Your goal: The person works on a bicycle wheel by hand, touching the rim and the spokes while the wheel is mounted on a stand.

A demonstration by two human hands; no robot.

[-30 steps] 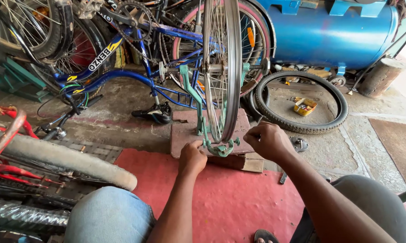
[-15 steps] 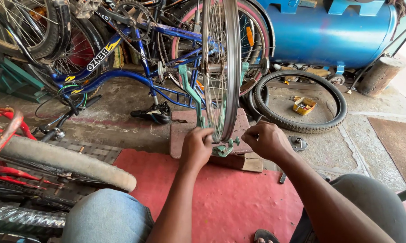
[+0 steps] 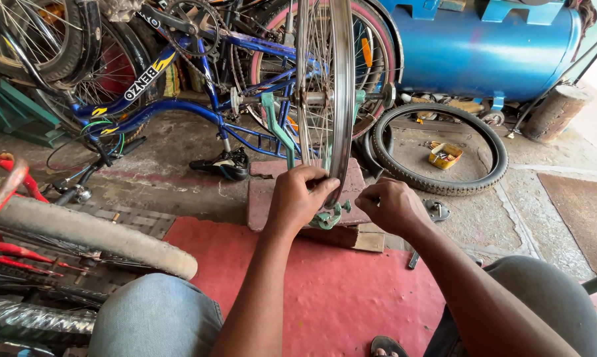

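left hand (image 3: 298, 198) risen onto wheel rim (image 3: 341, 99), right hand (image 3: 392, 206) drawn closer

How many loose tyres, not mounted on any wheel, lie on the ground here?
1: a black tyre lies flat on the concrete beside the blue tank, ringing a small yellow box. Others may be hidden among the bicycles at left.

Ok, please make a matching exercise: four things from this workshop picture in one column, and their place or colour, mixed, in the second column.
Things:
1. left hand
2. loose tyre
3. tank
4. mat

Descriptions:
A. blue, at the back
B. red, under the knees
C. on the rim of the upright wheel
D. flat on the floor, black

Pairs: 1-C, 2-D, 3-A, 4-B
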